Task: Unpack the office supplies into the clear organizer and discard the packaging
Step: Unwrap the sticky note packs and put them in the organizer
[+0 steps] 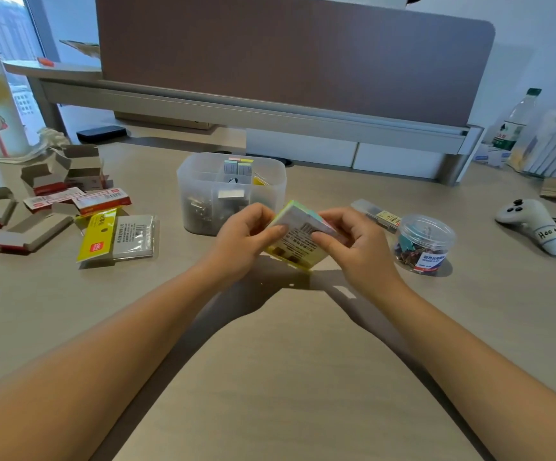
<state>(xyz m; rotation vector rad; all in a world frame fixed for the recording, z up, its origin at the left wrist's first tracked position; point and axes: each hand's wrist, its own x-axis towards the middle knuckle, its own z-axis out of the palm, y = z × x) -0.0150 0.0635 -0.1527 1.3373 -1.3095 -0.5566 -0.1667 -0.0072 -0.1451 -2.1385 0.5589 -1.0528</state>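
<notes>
You are working at a pale wooden desk (270, 377) backed by a brown partition (286, 51); your two forearms are reaching in from the bottom edge, cut off before the elbows. The clear organizer (200, 181) is standing just beyond your hands, its near wall partly hidden behind them; its compartments are holding coloured sticky tabs and a heap of dark metal pieces too blurred to name. To your left, opened red-and-grey cartons (47, 197) are lying scattered, about six, though overlaps are making the count unsure; beside them two flat plastic wrappers (120, 237) are overlapping. To your right one round clear tub (424, 242) of coloured clips is standing, and one slim clear box (378, 216) is half hidden behind it. Your left hand (243, 242) and right hand (356, 244) are both gripping one wrapped block of pastel sticky notes (298, 234), tilted above the desk just in front of the organizer; fingers are curling round its edges, thumbs pressing on the printed label, which is too small to read.
</notes>
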